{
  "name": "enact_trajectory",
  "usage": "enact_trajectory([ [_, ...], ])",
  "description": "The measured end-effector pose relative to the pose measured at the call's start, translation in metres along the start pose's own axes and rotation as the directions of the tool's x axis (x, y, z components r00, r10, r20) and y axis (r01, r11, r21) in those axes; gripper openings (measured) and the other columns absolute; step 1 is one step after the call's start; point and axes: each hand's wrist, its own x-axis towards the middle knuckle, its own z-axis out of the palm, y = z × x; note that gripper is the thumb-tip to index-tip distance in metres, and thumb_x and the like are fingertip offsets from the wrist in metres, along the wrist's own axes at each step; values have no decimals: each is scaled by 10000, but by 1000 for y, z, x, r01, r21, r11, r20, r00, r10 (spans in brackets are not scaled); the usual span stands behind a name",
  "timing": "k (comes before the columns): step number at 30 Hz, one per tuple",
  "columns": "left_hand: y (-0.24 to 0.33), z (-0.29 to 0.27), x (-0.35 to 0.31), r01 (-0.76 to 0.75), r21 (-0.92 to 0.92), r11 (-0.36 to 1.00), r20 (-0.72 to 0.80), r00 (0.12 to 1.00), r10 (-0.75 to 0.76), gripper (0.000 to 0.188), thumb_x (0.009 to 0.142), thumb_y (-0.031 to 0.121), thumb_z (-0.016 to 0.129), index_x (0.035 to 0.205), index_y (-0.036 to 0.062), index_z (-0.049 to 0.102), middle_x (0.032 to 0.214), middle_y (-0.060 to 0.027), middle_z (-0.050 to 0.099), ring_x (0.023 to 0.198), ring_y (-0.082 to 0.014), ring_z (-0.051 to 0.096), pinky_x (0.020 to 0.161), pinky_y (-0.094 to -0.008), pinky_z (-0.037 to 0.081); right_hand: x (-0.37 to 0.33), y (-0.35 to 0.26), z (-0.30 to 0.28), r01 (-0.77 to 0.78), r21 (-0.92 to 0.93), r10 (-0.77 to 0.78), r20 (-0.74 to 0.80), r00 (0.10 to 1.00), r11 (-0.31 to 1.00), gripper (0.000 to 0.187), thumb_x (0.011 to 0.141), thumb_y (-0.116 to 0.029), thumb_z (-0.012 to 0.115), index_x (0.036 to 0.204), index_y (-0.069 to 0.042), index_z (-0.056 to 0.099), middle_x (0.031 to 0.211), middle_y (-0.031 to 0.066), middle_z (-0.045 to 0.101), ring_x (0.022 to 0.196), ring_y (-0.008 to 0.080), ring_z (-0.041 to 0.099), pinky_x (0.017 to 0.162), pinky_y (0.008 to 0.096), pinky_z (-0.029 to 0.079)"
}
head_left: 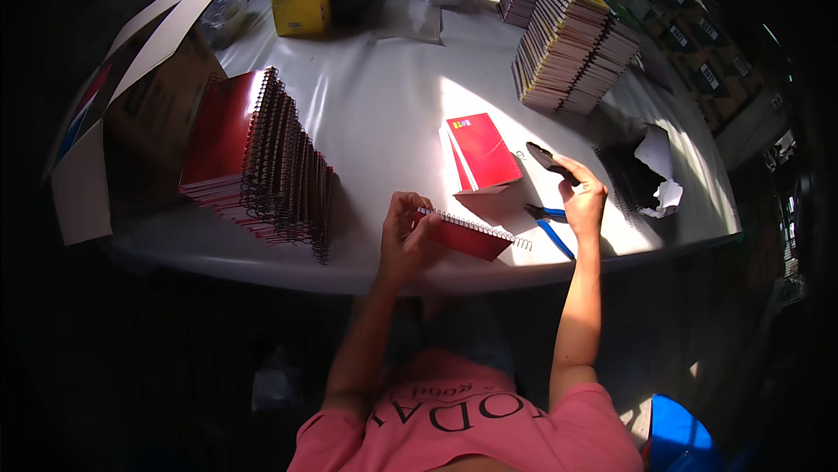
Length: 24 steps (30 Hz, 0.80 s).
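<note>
My left hand (405, 232) is closed on one end of a red spiral notebook (471, 241), held tilted over the table's near edge. Its wire coil runs along the upper side and sticks out past the right end. To the right, my right hand (585, 197) is closed around a dark, narrow object (546, 158) whose kind I cannot make out. Below that hand lies a pair of blue-handled pliers (555, 235). Between and beyond my hands is a small stack of red-covered books (484, 153), in bright sunlight.
A tall stack of red spiral notebooks (253, 149) leans at the left, beside an open cardboard box (148, 97). Stacked spiral books (572, 44) stand at the far right. Near them is a dark bundle with torn white paper (659, 162). A yellow container (305, 5) sits at the back.
</note>
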Motion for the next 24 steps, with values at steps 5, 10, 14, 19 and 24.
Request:
enact_trajectory([
  [5,10,5,-5,-96,112,989,-163,980,114,414,795,-56,676,1171,40,531,935,-37,593,884,-99,574,795,-252,472,-41,13,-23,-59,-106,69,90,994,993,529,837,-254,675,1308,-78,511,1310,195,494,1221,333,474,1024,400,366],
  [10,14,15,-16,-18,106,994,-271,962,47,341,762,-70,704,1075,34,616,965,-73,631,895,-110,597,800,-267,507,-99,20,-13,57,-450,97,311,946,891,476,876,-285,600,1318,-142,496,1325,172,420,1247,336,369,1024,457,320],
  [14,26,24,-19,9,18,1000,-323,946,-2,251,732,-82,727,950,20,657,988,-115,645,911,-144,617,801,-275,526,-94,5,-9,-206,-374,287,174,942,904,363,969,-199,449,1315,-95,480,1195,178,470,1115,333,445,967,406,363],
  [19,24,24,-25,-200,188,962,-289,924,249,228,695,-95,755,869,11,655,977,-126,655,909,-180,634,777,-284,551,-84,-112,-7,-90,191,48,214,976,977,343,898,-209,586,1226,-108,588,1030,120,544,934,254,535,876,369,394],
  [24,25,25,-29,-266,281,922,-256,905,340,222,671,-90,766,848,7,673,929,-114,666,893,-173,627,747,-272,544,-83,-148,-2,192,-44,-174,262,949,980,346,818,-246,683,1162,-238,652,1040,47,564,901,219,543,816,353,371],
])
